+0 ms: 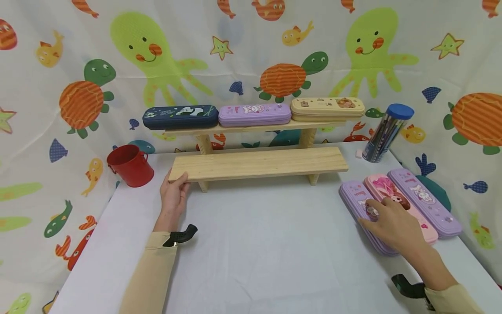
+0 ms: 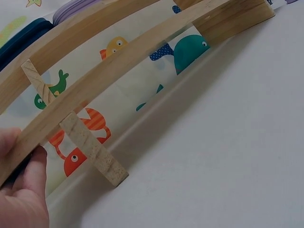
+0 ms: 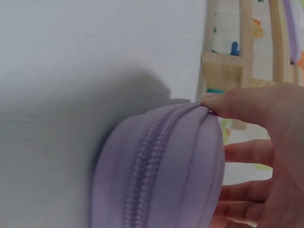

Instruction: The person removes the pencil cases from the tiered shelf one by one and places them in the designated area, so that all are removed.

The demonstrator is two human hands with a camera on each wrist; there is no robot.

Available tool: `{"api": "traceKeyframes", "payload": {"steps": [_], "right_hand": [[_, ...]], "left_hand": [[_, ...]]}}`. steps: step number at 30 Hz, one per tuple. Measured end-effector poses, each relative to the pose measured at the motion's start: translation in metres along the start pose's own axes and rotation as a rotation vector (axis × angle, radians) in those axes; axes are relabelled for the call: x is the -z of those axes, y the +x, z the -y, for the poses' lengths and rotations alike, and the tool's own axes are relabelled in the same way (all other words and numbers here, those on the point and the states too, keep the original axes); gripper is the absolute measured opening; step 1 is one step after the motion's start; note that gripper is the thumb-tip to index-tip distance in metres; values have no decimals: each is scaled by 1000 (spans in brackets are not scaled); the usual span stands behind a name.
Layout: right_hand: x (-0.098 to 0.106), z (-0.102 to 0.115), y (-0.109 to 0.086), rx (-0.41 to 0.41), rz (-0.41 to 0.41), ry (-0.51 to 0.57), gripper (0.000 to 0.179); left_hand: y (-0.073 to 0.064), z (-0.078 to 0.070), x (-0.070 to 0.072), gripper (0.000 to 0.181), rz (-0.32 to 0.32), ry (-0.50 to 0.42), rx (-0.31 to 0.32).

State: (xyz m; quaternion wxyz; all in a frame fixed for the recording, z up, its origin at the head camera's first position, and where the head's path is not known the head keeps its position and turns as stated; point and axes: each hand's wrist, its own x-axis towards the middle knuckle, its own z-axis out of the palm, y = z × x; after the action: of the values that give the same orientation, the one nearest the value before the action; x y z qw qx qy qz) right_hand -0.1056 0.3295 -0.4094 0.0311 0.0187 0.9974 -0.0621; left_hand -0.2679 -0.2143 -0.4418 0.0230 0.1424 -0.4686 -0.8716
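Note:
My left hand (image 1: 172,198) grips the left end of the lower board of a two-tier wooden shelf (image 1: 255,163). The left wrist view has the thumb on one face of this board (image 2: 102,71) and fingers on the other. On the right, my right hand (image 1: 396,224) holds a purple pencil case (image 1: 354,192), the leftmost of three lying side by side. Its thumb meets the zippered case (image 3: 156,166) at the edge, while the other fingers are partly hidden behind the lid. Beside it lie a pink pencil case (image 1: 425,226) and another purple pencil case (image 1: 439,213).
The upper shelf bears a navy panda pencil case (image 1: 180,117), a purple one (image 1: 255,115) and a cream one (image 1: 327,109). A red bucket (image 1: 131,165) stands left of the shelf. At back right, a blue-lidded tube of pens (image 1: 386,133) stands near a small pink block (image 1: 358,153).

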Motion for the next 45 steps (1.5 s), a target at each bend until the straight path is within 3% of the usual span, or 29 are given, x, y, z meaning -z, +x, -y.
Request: {"api": "traceKeyframes", "payload": {"steps": [9,20,29,35,45], "right_hand": [[13,7,14,39,40,-2,53],[45,22,42,141,51,49,60],[72,39,79,222,-56,51,61],[82,48,107,283,-223,79,55],[103,61,145,334,-405,98,52]], "left_hand": [[1,2,2,76,-1,32,-6],[2,3,2,76,2,52,-27],[2,2,3,76,7,39,-31],[3,3,2,77,6,41,-42],[5,5,4,76,-9,41,-41]]}}
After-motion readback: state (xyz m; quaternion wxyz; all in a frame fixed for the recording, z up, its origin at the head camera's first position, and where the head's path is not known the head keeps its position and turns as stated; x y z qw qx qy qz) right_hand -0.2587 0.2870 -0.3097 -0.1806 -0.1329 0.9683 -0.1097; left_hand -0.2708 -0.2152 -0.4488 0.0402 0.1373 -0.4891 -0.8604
